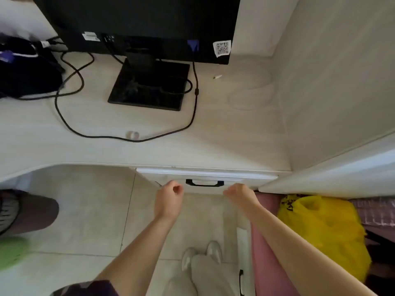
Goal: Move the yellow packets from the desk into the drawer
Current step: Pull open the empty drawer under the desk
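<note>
The drawer point(205, 178) sits shut under the desk's front edge, with a black handle point(204, 183) at its middle. My left hand point(170, 198) hovers just left of the handle, fingers loosely curled, holding nothing. My right hand point(240, 194) hovers just right of the handle, fingers curled, also holding nothing. Neither hand touches the handle. No yellow packets show on the pale wooden desk point(213, 135).
A black monitor point(136, 24) on its square base point(149, 84) stands at the back, with black cables point(64, 116) looping across the desk. A dark bag point(25, 67) lies at the far left. A yellow plastic bag point(324, 231) lies on a pink surface at my right.
</note>
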